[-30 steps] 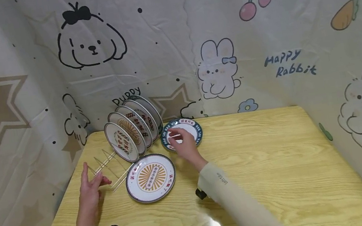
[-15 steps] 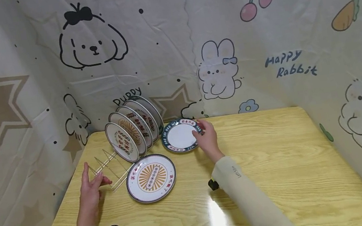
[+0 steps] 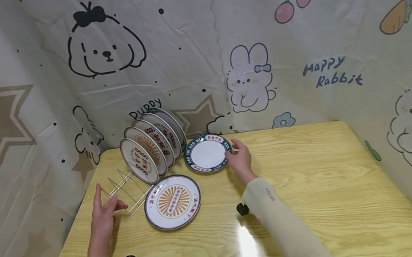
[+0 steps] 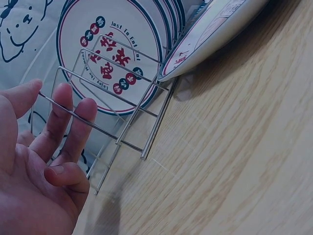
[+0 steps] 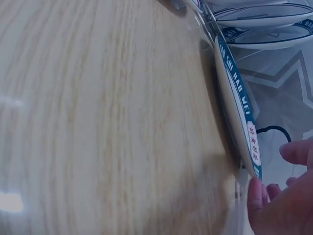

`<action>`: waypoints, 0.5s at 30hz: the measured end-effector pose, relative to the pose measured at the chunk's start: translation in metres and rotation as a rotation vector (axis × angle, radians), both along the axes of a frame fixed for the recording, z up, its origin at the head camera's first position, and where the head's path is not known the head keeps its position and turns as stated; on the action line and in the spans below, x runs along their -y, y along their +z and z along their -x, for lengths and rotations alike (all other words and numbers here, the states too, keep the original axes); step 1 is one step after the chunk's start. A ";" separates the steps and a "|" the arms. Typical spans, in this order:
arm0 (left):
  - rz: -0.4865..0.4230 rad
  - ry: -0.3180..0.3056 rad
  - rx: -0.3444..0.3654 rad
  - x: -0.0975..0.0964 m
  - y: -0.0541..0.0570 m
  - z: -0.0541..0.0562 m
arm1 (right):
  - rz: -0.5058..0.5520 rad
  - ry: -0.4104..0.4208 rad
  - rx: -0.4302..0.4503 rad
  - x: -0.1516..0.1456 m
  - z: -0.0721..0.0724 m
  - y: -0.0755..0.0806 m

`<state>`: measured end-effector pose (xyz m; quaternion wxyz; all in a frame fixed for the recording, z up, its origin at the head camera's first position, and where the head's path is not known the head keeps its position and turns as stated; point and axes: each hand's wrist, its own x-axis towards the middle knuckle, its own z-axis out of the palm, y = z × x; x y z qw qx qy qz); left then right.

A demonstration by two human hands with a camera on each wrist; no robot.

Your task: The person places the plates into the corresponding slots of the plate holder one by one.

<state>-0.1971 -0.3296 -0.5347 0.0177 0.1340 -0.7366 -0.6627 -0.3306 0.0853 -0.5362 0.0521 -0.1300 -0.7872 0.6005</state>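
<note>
A wire plate rack (image 4: 157,120) stands at the table's left, with several white patterned plates (image 3: 138,161) upright in its far slots. At the rack's near end my left hand (image 3: 103,223) holds the end wire between its fingers. To the right lies a teal-rimmed plate (image 3: 207,154), face up. The thumb and fingers of my right hand (image 3: 241,161) are round its right rim; the right wrist view has one fingertip touching the rim's edge. Close to the rack's front side rests a white plate with an orange sunburst (image 3: 172,202), slightly tilted against the rack in the left wrist view.
The wood-grain table (image 3: 314,201) stretches right and forward of the plates. A printed curtain (image 3: 174,30) hangs close behind the table's back edge and along both sides. Near slots of the rack hold no plates.
My right hand has moved from above the middle of the teal-rimmed plate to its right rim. The left hand stays at the rack, and the plates hold their places.
</note>
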 end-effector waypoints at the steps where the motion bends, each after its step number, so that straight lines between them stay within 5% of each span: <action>1: 0.005 -0.002 -0.003 0.000 0.000 0.000 | 0.001 0.000 0.008 -0.001 0.001 -0.001; 15: 0.026 0.010 0.013 0.000 0.001 0.000 | 0.001 0.072 0.073 -0.006 0.000 -0.014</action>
